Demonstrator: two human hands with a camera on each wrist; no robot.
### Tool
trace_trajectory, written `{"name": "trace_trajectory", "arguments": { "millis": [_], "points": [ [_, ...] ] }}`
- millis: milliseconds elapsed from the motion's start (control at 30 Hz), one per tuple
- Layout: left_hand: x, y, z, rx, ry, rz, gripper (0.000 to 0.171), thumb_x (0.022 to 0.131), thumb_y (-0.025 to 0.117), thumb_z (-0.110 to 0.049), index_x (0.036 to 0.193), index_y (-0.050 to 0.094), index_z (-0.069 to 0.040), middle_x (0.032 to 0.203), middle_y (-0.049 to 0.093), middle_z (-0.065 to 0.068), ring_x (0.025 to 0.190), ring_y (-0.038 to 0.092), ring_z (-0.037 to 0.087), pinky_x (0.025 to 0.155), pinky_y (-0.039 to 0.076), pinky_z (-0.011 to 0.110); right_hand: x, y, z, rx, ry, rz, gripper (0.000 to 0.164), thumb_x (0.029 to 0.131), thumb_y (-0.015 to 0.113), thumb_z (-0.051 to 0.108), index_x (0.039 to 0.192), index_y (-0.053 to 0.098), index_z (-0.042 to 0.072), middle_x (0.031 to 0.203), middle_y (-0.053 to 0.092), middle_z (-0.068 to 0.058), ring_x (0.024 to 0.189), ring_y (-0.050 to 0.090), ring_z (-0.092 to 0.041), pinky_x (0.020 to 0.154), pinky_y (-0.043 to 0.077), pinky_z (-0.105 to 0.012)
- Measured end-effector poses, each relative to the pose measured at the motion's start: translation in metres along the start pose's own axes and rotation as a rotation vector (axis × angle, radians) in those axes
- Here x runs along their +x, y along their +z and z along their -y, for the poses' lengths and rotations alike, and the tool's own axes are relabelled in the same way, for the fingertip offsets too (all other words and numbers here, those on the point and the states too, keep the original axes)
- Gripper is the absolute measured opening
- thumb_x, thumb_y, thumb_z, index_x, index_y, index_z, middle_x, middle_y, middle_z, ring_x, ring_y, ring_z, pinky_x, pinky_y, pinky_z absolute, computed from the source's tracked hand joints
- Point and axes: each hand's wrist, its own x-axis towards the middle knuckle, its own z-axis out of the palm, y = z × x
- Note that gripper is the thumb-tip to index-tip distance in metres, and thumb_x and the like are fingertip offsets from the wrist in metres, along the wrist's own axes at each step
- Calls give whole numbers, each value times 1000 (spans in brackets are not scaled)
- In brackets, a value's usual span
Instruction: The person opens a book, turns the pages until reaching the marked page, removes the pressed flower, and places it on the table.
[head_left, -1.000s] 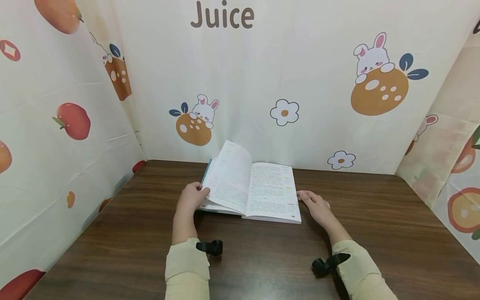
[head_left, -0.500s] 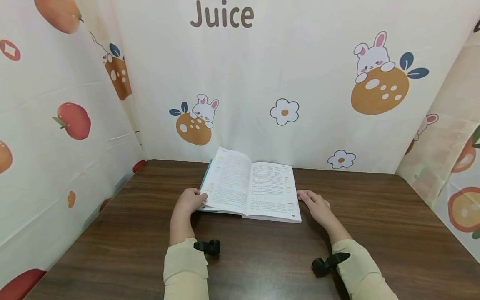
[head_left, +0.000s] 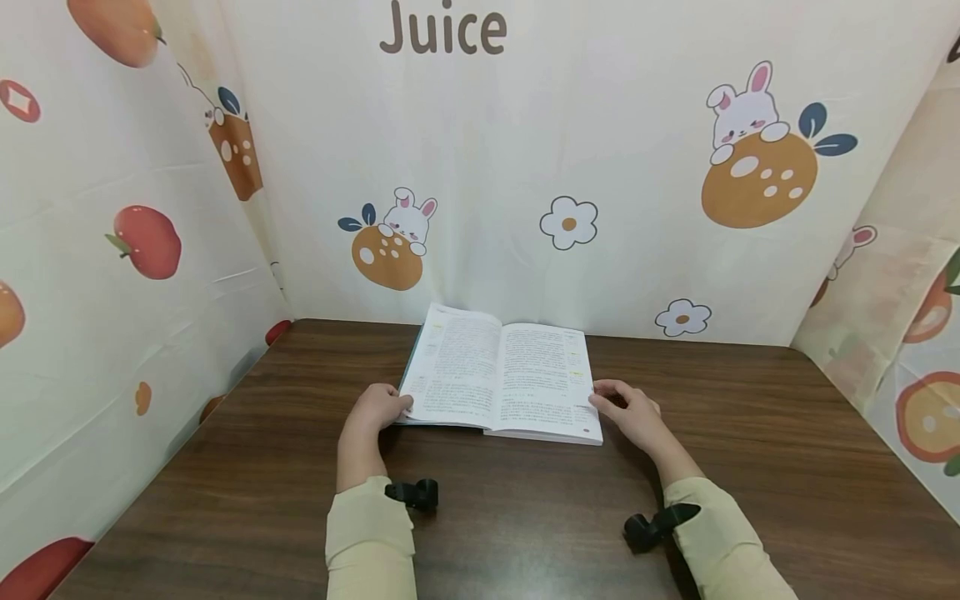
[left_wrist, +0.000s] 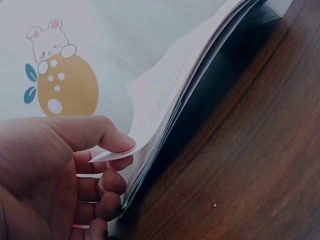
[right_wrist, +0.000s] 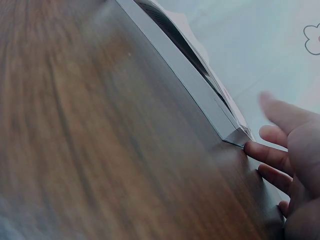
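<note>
Lowered since earlier, the left page is pinched in my left hand; the open book, widest nine-to-three, lies on the desk at nine o'clock from my right hand, fingers loosely spread.

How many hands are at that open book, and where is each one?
2: the left grip pinches a page at the book's left side; the right grip is at its right edge. No others show.

2 hands forward, well apart
</note>
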Motion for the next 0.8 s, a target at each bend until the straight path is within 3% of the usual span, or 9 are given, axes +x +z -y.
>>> {"name": "trace_trajectory", "arguments": {
  "millis": [233, 533, 800],
  "points": [
    [3, 1, 4, 6, -6, 19, 21, 85, 54, -20, 71, 56, -5, 66, 46, 6, 66, 44, 19, 57, 35, 30, 1, 1, -2, -25, -46, -8, 58, 78, 71, 41, 122, 54, 8, 113, 57, -12, 114, 42, -33, 95, 11, -59],
    [1, 1, 3, 22, -22, 30, 18, 82, 56, -19, 71, 59, -5, 67, 48, 6, 67, 45, 20, 58, 35, 30, 1, 1, -3, -22, -30, -1, 61, 76, 73, 41, 123, 54, 8, 114, 57, -13, 117, 40, -35, 96, 10, -60],
    [0, 3, 2, 61, -26, 36, 27, 83, 59, -19, 59, 51, -8, 59, 44, 4, 60, 42, 18, 55, 34, 29, 1, 0, -2, -9, -16, 5, 58, 76, 74, 38, 122, 54, 9, 115, 56, -13, 116, 40, -34, 95, 14, -61]
  ]
}}
